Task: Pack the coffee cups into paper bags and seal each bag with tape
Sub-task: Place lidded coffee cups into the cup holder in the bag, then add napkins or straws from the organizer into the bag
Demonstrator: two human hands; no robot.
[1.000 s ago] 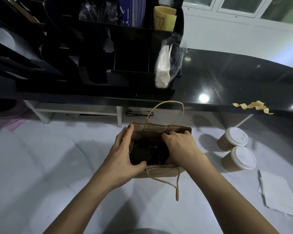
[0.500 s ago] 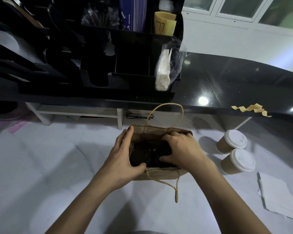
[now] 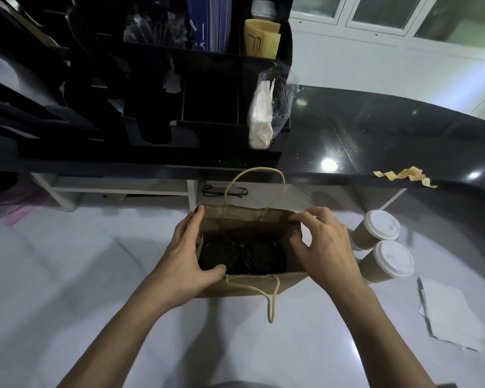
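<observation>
A brown paper bag (image 3: 244, 219) with twine handles stands open on the white counter. Inside it sit two cups with black lids (image 3: 242, 256), side by side. My left hand (image 3: 189, 256) grips the bag's left rim, thumb over the near edge and fingers up the left side. My right hand (image 3: 324, 247) pinches the bag's right rim, fingers curled over the far corner. Two brown cups with white lids (image 3: 381, 247) lie tilted on the counter just right of the bag.
A raised black counter (image 3: 375, 141) runs across the back, with curled strips of yellow tape (image 3: 403, 176) at its right edge. A black organiser (image 3: 202, 79) holds supplies and a plastic bag of white items (image 3: 263, 116). White paper sheets (image 3: 448, 312) lie at the right. Black glasses (image 3: 224, 191) sit behind the bag.
My right hand has come out of the bag, where it was on the cup lids, and now holds the right rim. The left hand stays on the left rim.
</observation>
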